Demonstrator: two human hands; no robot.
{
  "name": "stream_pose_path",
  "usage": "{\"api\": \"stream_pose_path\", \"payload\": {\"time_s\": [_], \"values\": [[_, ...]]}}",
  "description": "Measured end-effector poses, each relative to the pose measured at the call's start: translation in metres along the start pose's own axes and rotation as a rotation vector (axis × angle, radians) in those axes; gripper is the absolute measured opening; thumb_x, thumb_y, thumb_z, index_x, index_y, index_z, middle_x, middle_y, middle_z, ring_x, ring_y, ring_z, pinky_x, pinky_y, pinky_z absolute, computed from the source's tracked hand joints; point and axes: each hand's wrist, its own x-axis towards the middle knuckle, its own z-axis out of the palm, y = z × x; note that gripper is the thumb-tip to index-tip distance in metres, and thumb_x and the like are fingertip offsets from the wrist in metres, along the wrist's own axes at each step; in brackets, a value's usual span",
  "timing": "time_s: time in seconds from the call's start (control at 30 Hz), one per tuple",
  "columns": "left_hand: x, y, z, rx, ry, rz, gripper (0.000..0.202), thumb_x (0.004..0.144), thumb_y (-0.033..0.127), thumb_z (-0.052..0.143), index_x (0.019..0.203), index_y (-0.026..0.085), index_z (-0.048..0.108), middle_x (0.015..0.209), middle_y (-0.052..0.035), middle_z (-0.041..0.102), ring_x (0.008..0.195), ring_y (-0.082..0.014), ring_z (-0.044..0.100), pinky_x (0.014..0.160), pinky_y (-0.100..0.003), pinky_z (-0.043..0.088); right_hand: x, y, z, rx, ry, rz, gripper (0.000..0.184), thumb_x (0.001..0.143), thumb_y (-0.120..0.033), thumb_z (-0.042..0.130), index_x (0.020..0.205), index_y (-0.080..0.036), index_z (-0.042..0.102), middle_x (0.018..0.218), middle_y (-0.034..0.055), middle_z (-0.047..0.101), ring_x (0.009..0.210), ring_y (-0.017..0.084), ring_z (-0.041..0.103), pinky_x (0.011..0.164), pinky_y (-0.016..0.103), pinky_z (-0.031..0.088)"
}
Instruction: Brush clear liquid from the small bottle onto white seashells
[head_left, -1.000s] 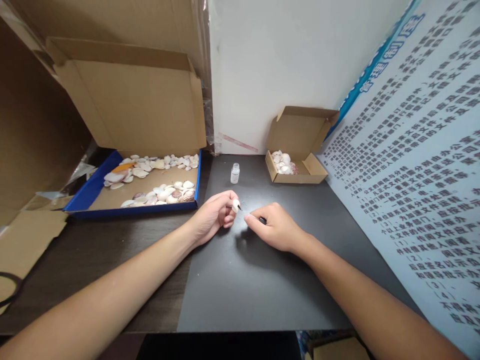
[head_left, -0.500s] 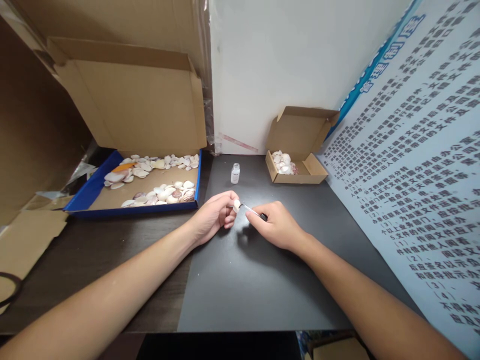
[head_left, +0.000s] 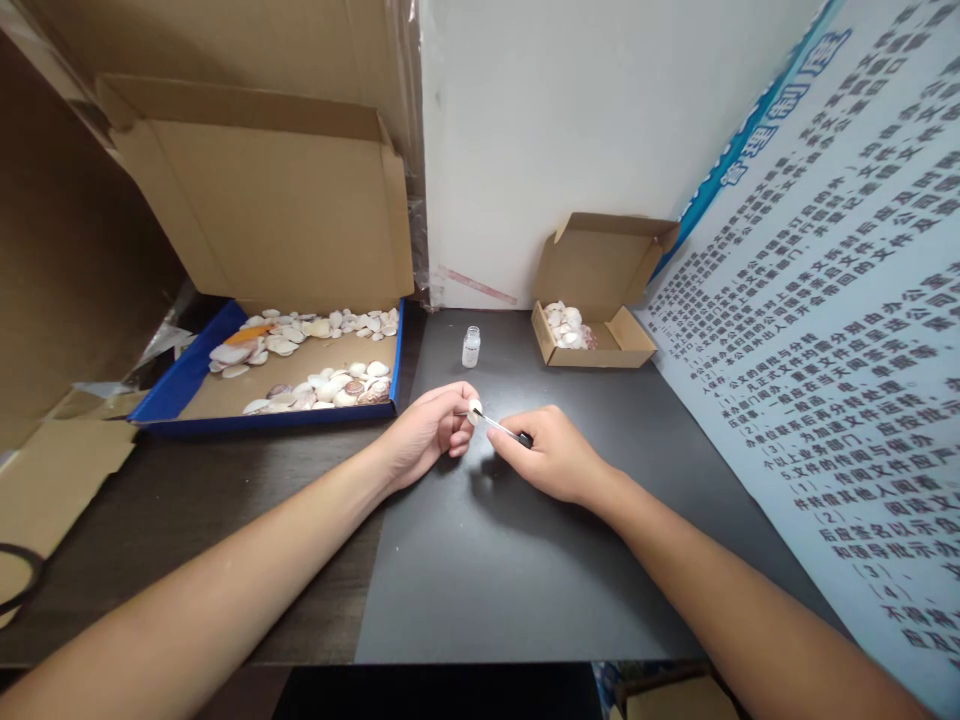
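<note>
My left hand [head_left: 429,432] is closed, with a small whitish seashell [head_left: 475,412] pinched between thumb and fingers. From the right, my right hand [head_left: 553,455] grips a thin applicator brush [head_left: 502,428] with a black cap-like end. The brush's dark tip meets the face of the shell, or lies right at it. Beyond both hands, a small clear glass bottle [head_left: 471,348] with a printed label stands upright and uncapped on the dark mat [head_left: 570,580].
At the left lies a blue-edged cardboard box [head_left: 277,425], lid raised, holding two groups of shells [head_left: 337,388]. A smaller open carton [head_left: 600,357] with white shells [head_left: 564,325] sits back right. A printed poster [head_left: 840,300] lines the right side; a white wall [head_left: 525,150] stands behind.
The brush tip has moved slightly left onto the shell, and my right thumb has shifted left with it. The shell's face is turned a little more toward the brush.
</note>
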Motion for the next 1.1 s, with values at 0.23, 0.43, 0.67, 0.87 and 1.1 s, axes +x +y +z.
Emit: {"api": "stream_pose_path", "payload": {"time_s": [0.23, 0.43, 0.67, 0.87, 1.1], "values": [[0.000, 0.001, 0.000, -0.019, 0.039, 0.023, 0.011, 0.075, 0.021, 0.059, 0.074, 0.017, 0.049, 0.064, 0.0041, 0.045, 0.046, -0.0057, 0.037, 0.044, -0.017, 0.029, 0.001, -0.001, 0.000, -0.069, -0.065, 0.092, 0.040, 0.087, -0.031, 0.047, 0.051, -0.017, 0.037, 0.051, -0.0048, 0.028, 0.049, 0.008, 0.025, 0.053, 0.028, 0.015], [0.000, -0.001, 0.001, -0.008, 0.056, 0.027, 0.009, 0.076, 0.020, 0.057, 0.074, 0.018, 0.048, 0.058, 0.0047, 0.042, 0.045, -0.0062, 0.036, 0.044, -0.017, 0.028, -0.001, 0.001, 0.000, 0.020, -0.029, -0.045, 0.041, 0.089, -0.029, 0.045, 0.054, -0.017, 0.031, 0.055, -0.0049, 0.024, 0.052, 0.008, 0.024, 0.054, 0.027, 0.018], [0.000, 0.000, 0.001, 0.008, 0.048, 0.022, 0.008, 0.077, 0.018, 0.057, 0.076, 0.018, 0.049, 0.059, 0.0042, 0.043, 0.046, -0.0065, 0.036, 0.044, -0.017, 0.028, -0.001, -0.001, 0.000, -0.024, -0.018, 0.020, 0.040, 0.089, -0.030, 0.045, 0.054, -0.017, 0.030, 0.055, -0.0049, 0.024, 0.051, 0.008, 0.024, 0.053, 0.027, 0.016], [0.001, -0.001, 0.001, -0.005, 0.056, 0.039, 0.009, 0.077, 0.019, 0.057, 0.075, 0.017, 0.048, 0.059, 0.0045, 0.043, 0.045, -0.0060, 0.036, 0.044, -0.017, 0.028, -0.001, 0.001, -0.001, -0.013, 0.014, 0.012, 0.043, 0.089, -0.033, 0.046, 0.053, -0.018, 0.029, 0.055, -0.0048, 0.022, 0.051, 0.008, 0.022, 0.053, 0.027, 0.015], [0.003, 0.001, 0.000, -0.038, 0.041, 0.030, 0.009, 0.077, 0.019, 0.055, 0.072, 0.016, 0.048, 0.061, 0.0048, 0.041, 0.045, -0.0052, 0.033, 0.044, -0.018, 0.026, -0.002, 0.011, 0.000, 0.224, 0.228, -0.125, 0.040, 0.093, -0.031, 0.031, 0.055, -0.020, 0.026, 0.053, -0.0027, 0.025, 0.050, 0.010, 0.026, 0.052, 0.028, 0.021]]}}
